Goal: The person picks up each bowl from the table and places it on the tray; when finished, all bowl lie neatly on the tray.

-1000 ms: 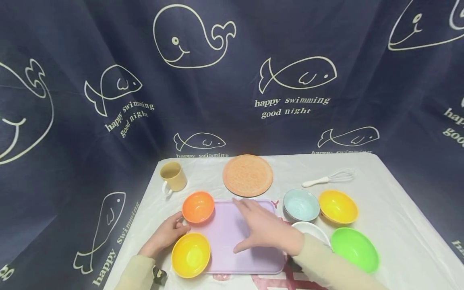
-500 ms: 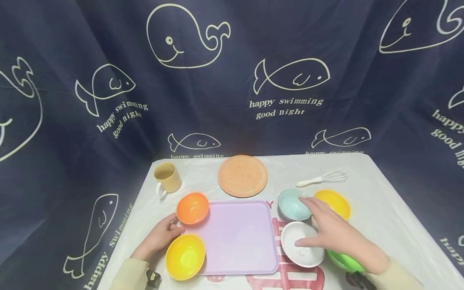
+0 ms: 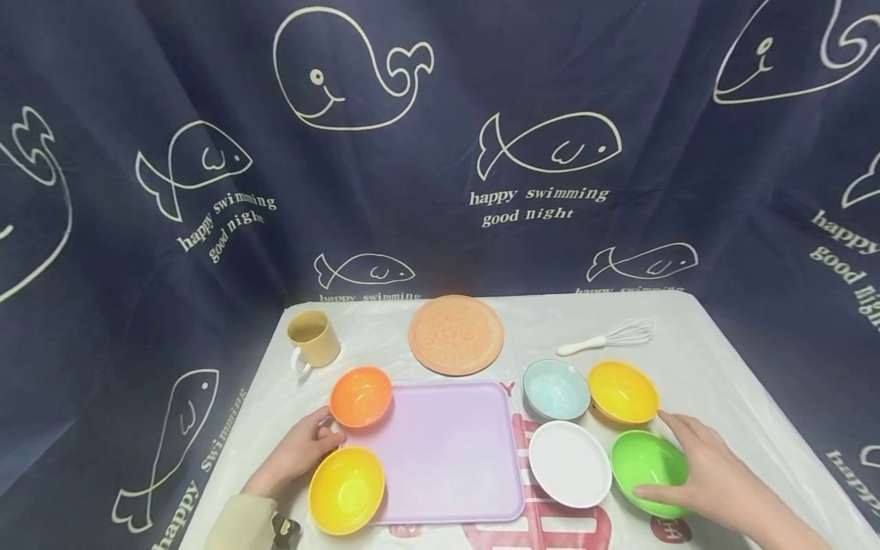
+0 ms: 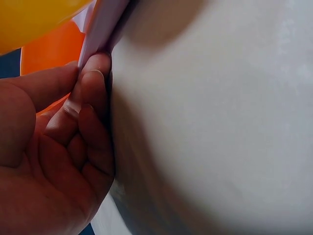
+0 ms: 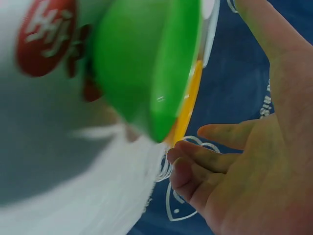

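The left hand [image 3: 292, 454] pinches the left edge of a flat, lilac, rectangular tray with rounded corners [image 3: 447, 458], its thumb on one side and bent fingers on the other. Just beyond that hand, a glossy orange round bowl [image 3: 360, 396] overlaps the tray's far left corner; on the hand's near side, a glossy yellow round bowl [image 3: 347, 490] overlaps the near left corner. Farther beyond the left hand stands a tan cylindrical mug with a white handle [image 3: 313, 338].

The right hand [image 3: 715, 473] is spread wide and grips nothing. Its thumb extends over a glossy bright green round bowl [image 3: 639, 467], its fingers just beside the rim; whether they touch, I cannot tell. Left of that hand, past the green bowl, sits a smooth white round bowl [image 3: 571, 464]. Beyond the hand are a glossy amber-yellow round bowl [image 3: 623, 393], a pale blue textured round bowl [image 3: 556, 389] and, farther out, a white-handled whisk [image 3: 605, 338]. Between the hands and well beyond them lies a flat orange-tan round disc [image 3: 456, 336].
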### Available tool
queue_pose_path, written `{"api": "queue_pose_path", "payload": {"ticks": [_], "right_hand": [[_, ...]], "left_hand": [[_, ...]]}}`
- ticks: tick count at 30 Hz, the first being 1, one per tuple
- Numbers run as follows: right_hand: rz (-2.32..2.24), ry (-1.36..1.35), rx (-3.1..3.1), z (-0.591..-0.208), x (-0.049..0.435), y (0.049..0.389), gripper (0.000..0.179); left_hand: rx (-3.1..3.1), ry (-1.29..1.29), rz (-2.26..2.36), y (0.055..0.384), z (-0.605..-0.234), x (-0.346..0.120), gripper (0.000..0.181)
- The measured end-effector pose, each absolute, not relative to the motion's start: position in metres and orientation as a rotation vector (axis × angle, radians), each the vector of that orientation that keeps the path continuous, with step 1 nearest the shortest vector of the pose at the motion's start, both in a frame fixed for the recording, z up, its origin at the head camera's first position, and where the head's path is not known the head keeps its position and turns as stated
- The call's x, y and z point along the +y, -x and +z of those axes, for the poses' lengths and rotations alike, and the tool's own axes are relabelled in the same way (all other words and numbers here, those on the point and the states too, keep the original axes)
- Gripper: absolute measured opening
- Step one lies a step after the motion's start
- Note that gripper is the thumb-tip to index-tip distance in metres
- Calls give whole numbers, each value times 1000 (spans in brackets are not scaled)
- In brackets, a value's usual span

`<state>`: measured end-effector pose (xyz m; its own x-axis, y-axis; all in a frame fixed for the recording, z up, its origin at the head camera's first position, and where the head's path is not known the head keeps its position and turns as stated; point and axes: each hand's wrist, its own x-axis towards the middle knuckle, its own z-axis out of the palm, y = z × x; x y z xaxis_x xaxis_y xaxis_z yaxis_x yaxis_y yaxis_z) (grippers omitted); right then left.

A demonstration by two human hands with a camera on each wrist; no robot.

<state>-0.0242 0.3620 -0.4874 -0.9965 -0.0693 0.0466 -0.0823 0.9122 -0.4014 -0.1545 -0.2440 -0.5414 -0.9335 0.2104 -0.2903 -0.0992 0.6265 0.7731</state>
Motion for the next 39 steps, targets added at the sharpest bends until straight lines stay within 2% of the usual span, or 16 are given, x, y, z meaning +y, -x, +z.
{"api": "queue_pose_path", "payload": {"ticks": [5, 13, 22, 39], "right_hand": [[683, -92, -3069, -507, 370, 11, 132], [643, -203, -2979, -527, 369, 2, 132], [584, -156, -3016, -524, 364, 0, 135], [502, -173, -3049, -513, 364, 13, 125]], "left_hand": [[2495, -81, 1209, 156, -544, -241, 65], [2477, -96, 1228, 155, -546, -239, 65], [2467, -80, 1247, 156, -547, -241, 66], [2485, -109, 1272, 158, -541, -250, 57]]}}
